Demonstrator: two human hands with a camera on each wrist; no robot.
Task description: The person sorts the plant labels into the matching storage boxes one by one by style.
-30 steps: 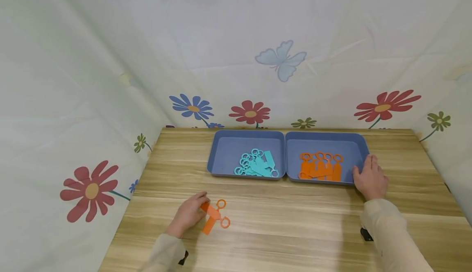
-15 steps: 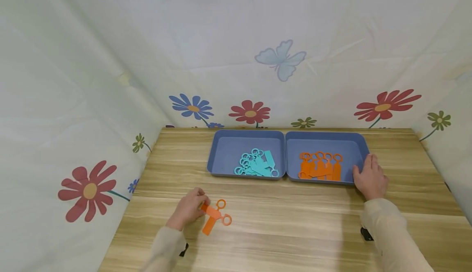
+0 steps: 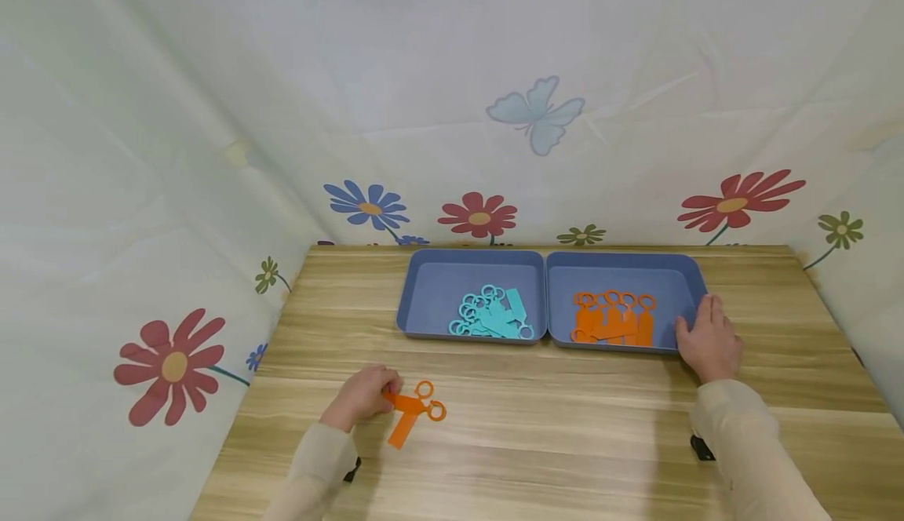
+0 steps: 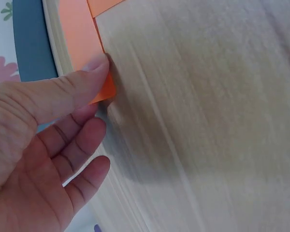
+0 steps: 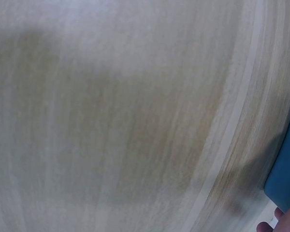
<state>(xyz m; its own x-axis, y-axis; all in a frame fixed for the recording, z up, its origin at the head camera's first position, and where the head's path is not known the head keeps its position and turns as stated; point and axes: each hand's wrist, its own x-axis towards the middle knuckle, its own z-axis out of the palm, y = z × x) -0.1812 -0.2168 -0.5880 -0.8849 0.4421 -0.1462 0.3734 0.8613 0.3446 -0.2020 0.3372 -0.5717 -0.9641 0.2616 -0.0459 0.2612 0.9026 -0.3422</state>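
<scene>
In the head view my left hand [image 3: 363, 397] pinches the end of a flat orange tag [image 3: 404, 402] with a ring at its other end. The left wrist view shows the thumb on top of this tag [image 4: 82, 34], with the other fingers loosely bent. A second orange tag [image 3: 402, 431] lies crossed with it on the table. My right hand [image 3: 712, 342] rests at the front right corner of the right blue tray [image 3: 664, 282], fingers along the side rim and thumb at the front rim. Several orange tags [image 3: 645, 329] lie inside that tray.
A left blue tray [image 3: 438, 286] with a pile of several turquoise ring tags [image 3: 497, 317] stands against the right one. Both trays are near the back edge of the wooden table [image 3: 537, 442]. A flower-printed white curtain [image 3: 424, 113] hangs behind and at the sides.
The pinched orange tag has swung slightly, its ring end moving away from the person and a little right. My right hand and both trays have stayed put.
</scene>
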